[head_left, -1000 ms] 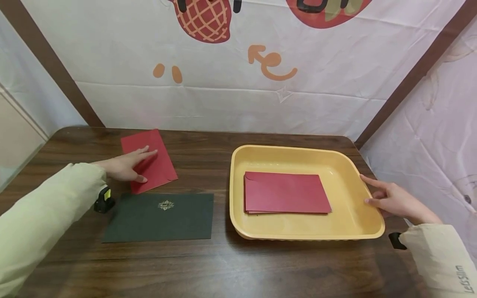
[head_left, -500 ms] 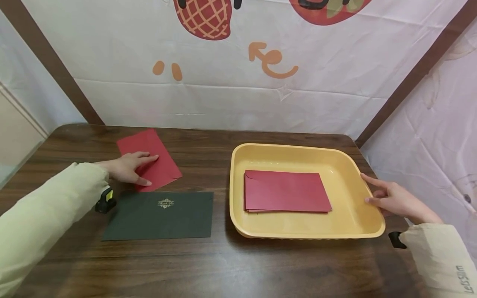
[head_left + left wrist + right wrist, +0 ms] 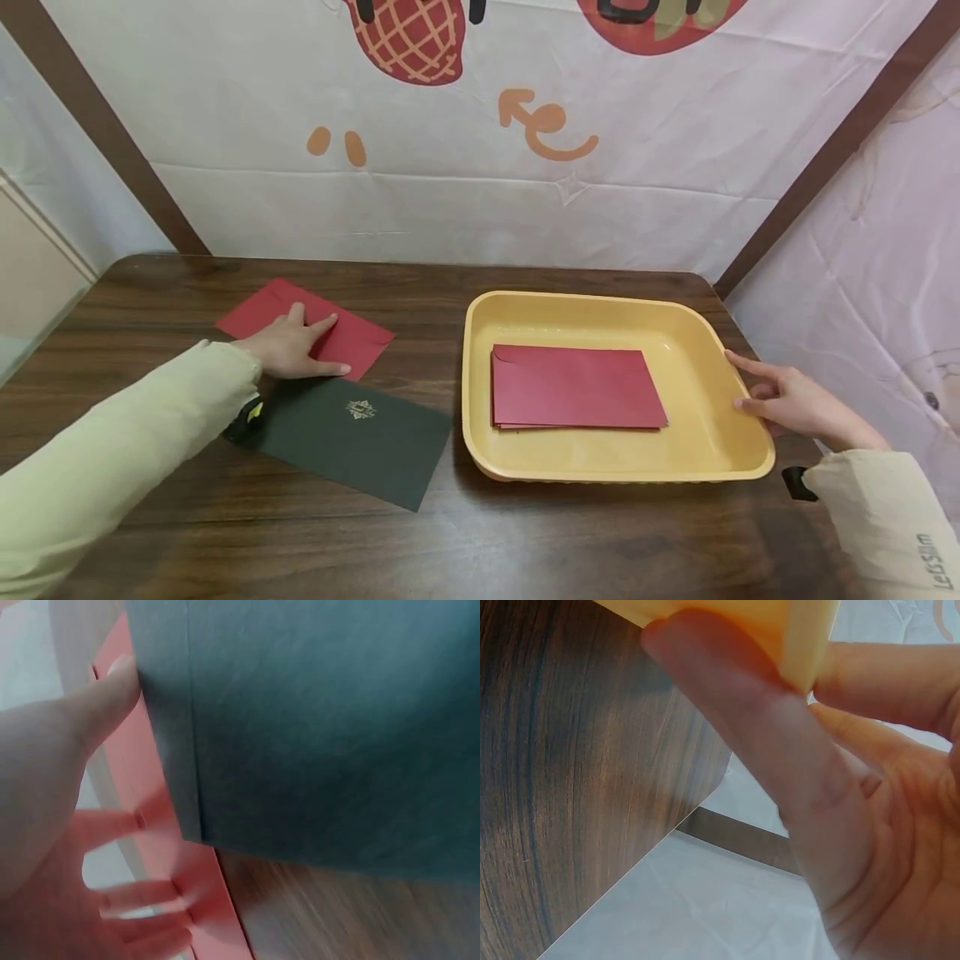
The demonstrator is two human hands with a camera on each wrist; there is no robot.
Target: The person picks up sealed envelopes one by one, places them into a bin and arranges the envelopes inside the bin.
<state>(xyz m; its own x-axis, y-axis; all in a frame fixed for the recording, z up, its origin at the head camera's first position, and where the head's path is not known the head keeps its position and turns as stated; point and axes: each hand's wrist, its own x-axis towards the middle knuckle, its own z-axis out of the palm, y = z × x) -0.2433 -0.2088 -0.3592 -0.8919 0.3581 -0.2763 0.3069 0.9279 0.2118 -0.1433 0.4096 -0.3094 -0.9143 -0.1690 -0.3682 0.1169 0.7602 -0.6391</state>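
On the table's left side, my left hand (image 3: 283, 344) rests with spread fingers on a red envelope (image 3: 358, 334), which lies slanted. Just in front of it is a dark green envelope (image 3: 352, 446) with a gold emblem, turned at an angle. In the left wrist view the thumb meets the edge of the green envelope (image 3: 315, 735), while the fingertips press the red envelope (image 3: 199, 877). My right hand (image 3: 806, 407) pinches the right rim of a yellow tray (image 3: 705, 417). A small stack of red envelopes (image 3: 576, 388) lies inside that tray.
The brown wooden table (image 3: 420, 550) ends at a white printed cloth (image 3: 420, 217) behind it. Another cloth wall stands on the right, close to my right hand. A dark wrist device (image 3: 246, 418) on my left sleeve sits over the green envelope's left end.
My left hand has slid right and slightly nearer, turning the red envelope clockwise. The green envelope has also rotated, its right end coming nearer and rightward. The right hand and tray have stayed put.
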